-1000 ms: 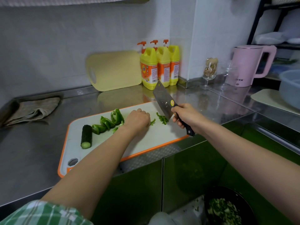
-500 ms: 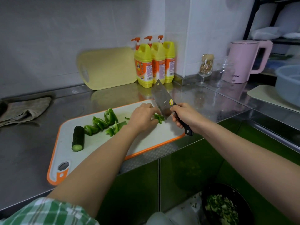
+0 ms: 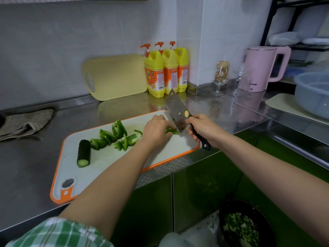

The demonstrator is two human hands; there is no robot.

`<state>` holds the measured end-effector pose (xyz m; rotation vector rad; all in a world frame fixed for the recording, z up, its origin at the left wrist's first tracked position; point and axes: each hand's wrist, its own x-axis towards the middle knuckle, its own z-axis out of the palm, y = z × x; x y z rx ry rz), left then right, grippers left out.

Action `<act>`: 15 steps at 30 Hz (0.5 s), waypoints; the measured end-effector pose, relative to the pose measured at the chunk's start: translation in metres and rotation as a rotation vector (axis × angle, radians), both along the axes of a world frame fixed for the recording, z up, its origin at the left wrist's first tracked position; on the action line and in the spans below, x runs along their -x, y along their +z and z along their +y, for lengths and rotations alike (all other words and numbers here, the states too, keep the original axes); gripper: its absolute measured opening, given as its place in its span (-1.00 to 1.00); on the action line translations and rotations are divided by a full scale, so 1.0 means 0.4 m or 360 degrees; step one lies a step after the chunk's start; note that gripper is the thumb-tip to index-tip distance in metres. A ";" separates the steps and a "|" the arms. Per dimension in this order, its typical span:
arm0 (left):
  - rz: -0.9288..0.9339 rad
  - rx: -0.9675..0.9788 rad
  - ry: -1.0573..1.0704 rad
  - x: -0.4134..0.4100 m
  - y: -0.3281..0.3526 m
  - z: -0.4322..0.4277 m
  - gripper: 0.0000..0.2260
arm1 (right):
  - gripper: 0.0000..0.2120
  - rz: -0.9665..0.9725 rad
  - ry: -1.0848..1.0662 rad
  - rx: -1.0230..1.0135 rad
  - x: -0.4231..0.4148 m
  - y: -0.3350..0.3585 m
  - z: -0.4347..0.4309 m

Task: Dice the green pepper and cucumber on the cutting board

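Take the white, orange-rimmed cutting board (image 3: 110, 163) as a clock face, with 12 toward the wall. The left hand (image 3: 155, 131) sits at about 2 o'clock on it, knuckles up and fingers curled down, holding a green pepper strip (image 3: 171, 130) against the board. The strip's end pokes out at 3 o'clock from the hand. Touching that end is the cleaver (image 3: 176, 111). Its blade is tilted, with the tip pointing to 11 o'clock and the lower corner resting at the strip. The right hand (image 3: 201, 128), at 3 o'clock from the left and close beside it, is wrapped round the cleaver's black handle over the board's right edge. The other green pepper pieces (image 3: 114, 134) lie in a loose cluster at 9 o'clock from the left hand, the nearest just beside its wrist. The cucumber (image 3: 83, 153), a short piece showing its cut end, lies at the board's 9 o'clock, well apart from both hands. On the steel counter (image 3: 35, 166), a yellow cutting board (image 3: 115, 77) leans on the wall at 12 o'clock, with three yellow detergent bottles (image 3: 165, 72) at 1 o'clock. A pink kettle (image 3: 260, 68) stands at 2 o'clock and a crumpled cloth (image 3: 25, 123) lies at 10 o'clock.
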<state>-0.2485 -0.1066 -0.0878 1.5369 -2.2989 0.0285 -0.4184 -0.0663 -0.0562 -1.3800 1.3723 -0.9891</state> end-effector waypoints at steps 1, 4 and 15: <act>-0.0031 0.0034 0.0011 0.007 0.000 0.003 -0.80 | -0.84 -0.0009 -0.0004 0.0003 0.000 0.000 0.001; -0.0083 0.0089 0.0046 0.019 -0.002 0.005 -0.87 | -0.85 -0.0030 -0.0021 0.0005 0.002 0.002 0.005; 0.0050 -0.0011 0.0214 0.012 0.002 -0.020 -0.86 | -0.85 -0.0037 -0.0007 0.0000 0.000 -0.001 -0.005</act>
